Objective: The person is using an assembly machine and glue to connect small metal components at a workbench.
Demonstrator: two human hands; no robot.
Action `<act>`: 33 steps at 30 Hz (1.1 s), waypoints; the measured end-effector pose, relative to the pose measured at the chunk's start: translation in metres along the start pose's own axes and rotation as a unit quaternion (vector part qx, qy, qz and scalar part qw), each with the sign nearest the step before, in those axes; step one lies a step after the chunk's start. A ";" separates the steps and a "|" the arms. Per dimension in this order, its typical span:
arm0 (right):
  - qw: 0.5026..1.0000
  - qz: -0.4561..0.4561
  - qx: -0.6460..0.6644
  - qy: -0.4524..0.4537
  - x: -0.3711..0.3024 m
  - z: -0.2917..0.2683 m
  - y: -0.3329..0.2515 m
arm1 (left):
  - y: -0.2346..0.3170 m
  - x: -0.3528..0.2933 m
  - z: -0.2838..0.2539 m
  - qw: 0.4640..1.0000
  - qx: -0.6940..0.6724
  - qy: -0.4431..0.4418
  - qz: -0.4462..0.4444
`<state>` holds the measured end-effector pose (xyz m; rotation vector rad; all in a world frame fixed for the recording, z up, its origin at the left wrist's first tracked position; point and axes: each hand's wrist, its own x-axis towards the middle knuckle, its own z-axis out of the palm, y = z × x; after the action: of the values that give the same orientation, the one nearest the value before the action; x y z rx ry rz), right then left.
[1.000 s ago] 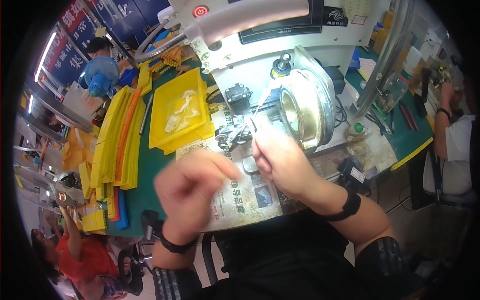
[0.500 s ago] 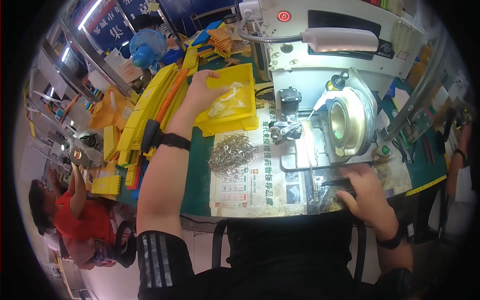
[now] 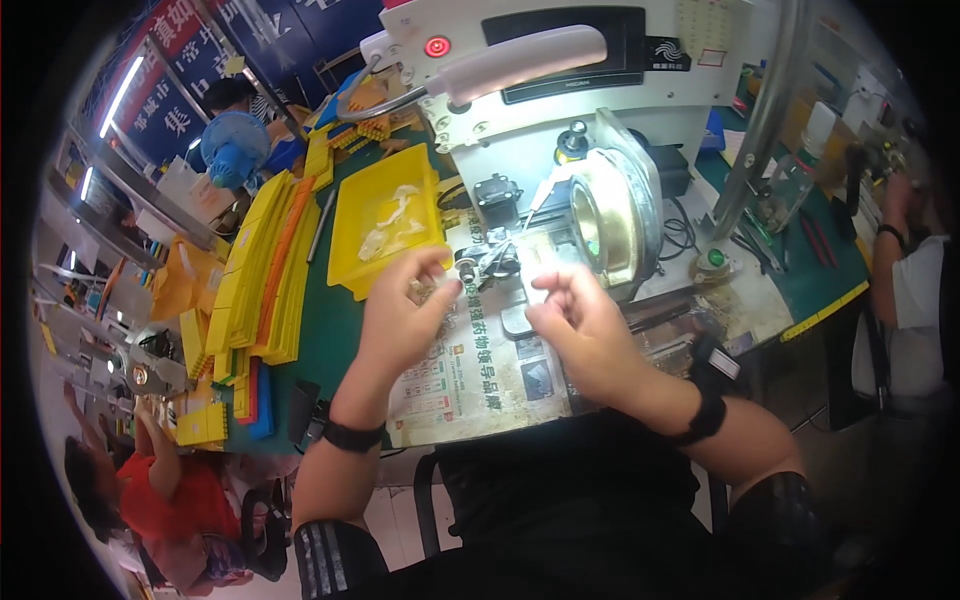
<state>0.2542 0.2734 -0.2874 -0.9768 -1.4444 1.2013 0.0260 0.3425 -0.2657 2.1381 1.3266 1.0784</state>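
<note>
My left hand point(image 3: 402, 312) is curled in front of the near corner of a yellow plastic bin point(image 3: 345, 215), thumb and fingertips close together. Anything in that grip is too small to make out. Partly hidden behind the hand lies a tangled heap of thin metal wire pieces point(image 3: 420, 291) on the printed sheet. My right hand point(image 3: 588, 335) faces it across a gap, by the base of the white bench machine point(image 3: 560, 115). Its fingers are bent in toward the thumb, and whatever they hold cannot be seen. Crumpled whitish scraps point(image 3: 395, 225) lie inside the bin.
Bundles of long yellow strips point(image 3: 250, 270) lie to the left, beside a blue fan point(image 3: 235, 148). The machine's round brass-lined opening point(image 3: 600, 230) is brightly lit under a bendable lamp point(image 3: 530, 62). Hand tools point(image 3: 818, 240) rest at right. Other people sit at both sides.
My left hand has come back from over the bin toward me. My right hand has risen from the sheet's front edge and moved left. The view has shifted to the right.
</note>
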 end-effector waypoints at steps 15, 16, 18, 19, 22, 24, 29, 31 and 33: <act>0.958 -0.055 0.196 0.200 0.058 0.031 0.015 | -0.027 0.010 0.034 0.967 0.169 -0.068 0.178; 0.960 -0.078 0.162 0.215 0.059 0.032 0.019 | -0.024 0.011 0.032 0.973 0.137 -0.076 0.167; 0.960 -0.101 0.128 0.229 0.059 0.032 0.020 | -0.020 0.009 0.027 0.978 0.106 -0.084 0.157; 0.957 -0.098 0.138 0.237 0.060 0.033 0.020 | -0.020 0.007 0.022 0.980 0.117 -0.096 0.132; 0.955 -0.088 0.171 0.227 0.056 0.030 0.018 | -0.005 0.001 0.006 0.985 0.108 -0.117 0.067; 0.956 -0.080 0.197 0.201 0.041 0.032 0.015 | 0.002 -0.009 -0.004 0.988 0.094 -0.121 0.021; 0.958 0.044 0.271 0.084 -0.024 0.011 0.014 | 0.049 -0.022 0.000 0.995 -0.009 -0.041 0.086; 0.950 0.022 0.300 0.086 -0.019 0.015 0.012 | 0.063 -0.020 0.016 0.991 -0.084 -0.074 0.077; 0.937 0.003 0.337 0.098 -0.013 0.020 0.010 | 0.064 -0.015 0.030 0.984 -0.123 -0.088 0.091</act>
<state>0.2371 0.2588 -0.3007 -0.5950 -0.7750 1.4212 0.0820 0.3011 -0.2474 2.1391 0.8837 1.0351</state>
